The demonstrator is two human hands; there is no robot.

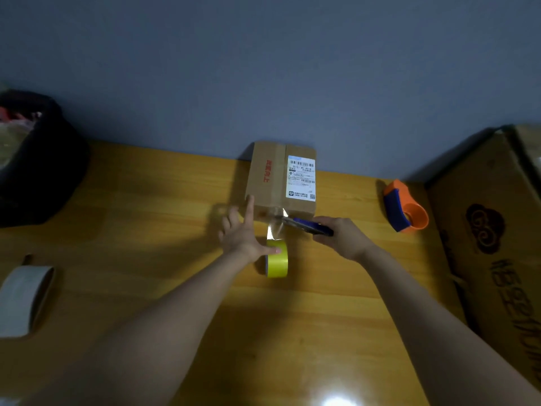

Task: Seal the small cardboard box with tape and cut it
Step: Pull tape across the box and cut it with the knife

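A small cardboard box (270, 177) with a white shipping label and red print lies at the table's far edge against the wall. A strip of clear tape (275, 228) runs from its near face down to a yellow tape roll (278, 260) standing on the table. My left hand (243, 232) has its thumb pressed on the roll, its other fingers spread, and the index fingertip touching the box's near left corner. My right hand (341, 235) grips a blue-handled cutter (307, 225) whose blade meets the tape strip just below the box.
An orange and blue tape dispenser (405, 208) lies to the right. A large cardboard carton (491, 230) fills the right edge. A white tape roll (25, 298) sits at the near left, a dark bag (38, 162) at the far left. The wooden table (146, 230) meets a grey wall.
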